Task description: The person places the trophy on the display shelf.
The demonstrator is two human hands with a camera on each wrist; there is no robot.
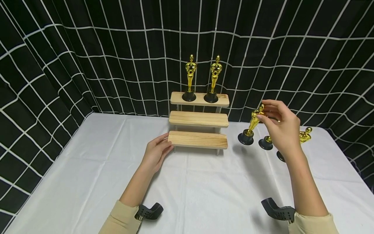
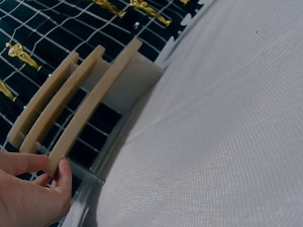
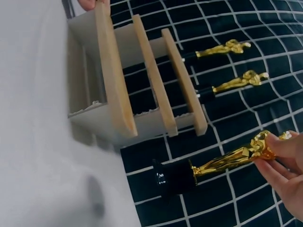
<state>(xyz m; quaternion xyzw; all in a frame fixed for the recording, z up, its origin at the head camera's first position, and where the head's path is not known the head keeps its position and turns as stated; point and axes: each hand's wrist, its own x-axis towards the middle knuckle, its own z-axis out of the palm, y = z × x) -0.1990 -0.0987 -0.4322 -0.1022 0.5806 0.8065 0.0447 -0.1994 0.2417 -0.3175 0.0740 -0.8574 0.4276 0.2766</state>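
Item: gold statuette [image 1: 253,123] on a black base, pinched by its upper body in the right hand [image 1: 281,126], raised off the worktop [image 1: 204,195]; long axis steeply slanted, base down and toward the left hand [image 1: 156,151], head leaning to the right hand. Item: three-tier wooden shelf, between the two hands, which are well apart; the left hand grips the near end of its lowest tier [image 1: 197,139]. The held statuette is just beyond the shelf's far end from the left hand; the right hand is nearer it. Item: two matching statuettes [image 1: 214,78], upright on the top tier, beyond both hands. Item: further statuettes [image 1: 305,135], partly hidden by the right hand, count uncertain. Markings: dark star on the upright pair's chests; no brand or lettering readable.
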